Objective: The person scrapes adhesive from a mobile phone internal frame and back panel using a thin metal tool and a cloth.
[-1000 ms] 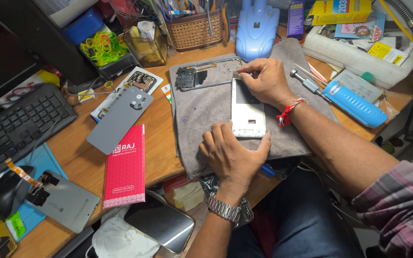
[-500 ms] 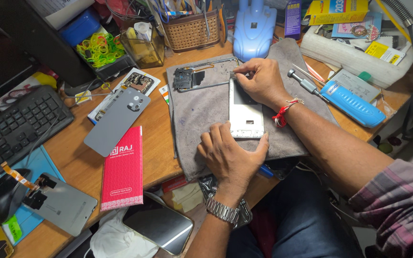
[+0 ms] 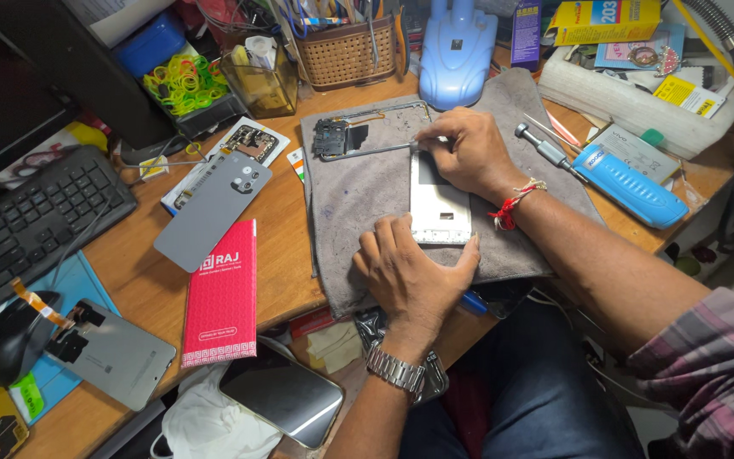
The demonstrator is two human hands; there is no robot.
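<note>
Unmoved: white, back-stripped phone under hands.

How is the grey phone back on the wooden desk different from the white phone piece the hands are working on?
The grey back cover lies slanted on the bare wooden desk, untouched; the white phone frame lies straight on the grey cloth, with the left hand pressing its lower end and the right hand at its top. The grey cover shows camera holes; the white frame shows none. Both are flat, phone-shaped and lie face-flat.
</note>
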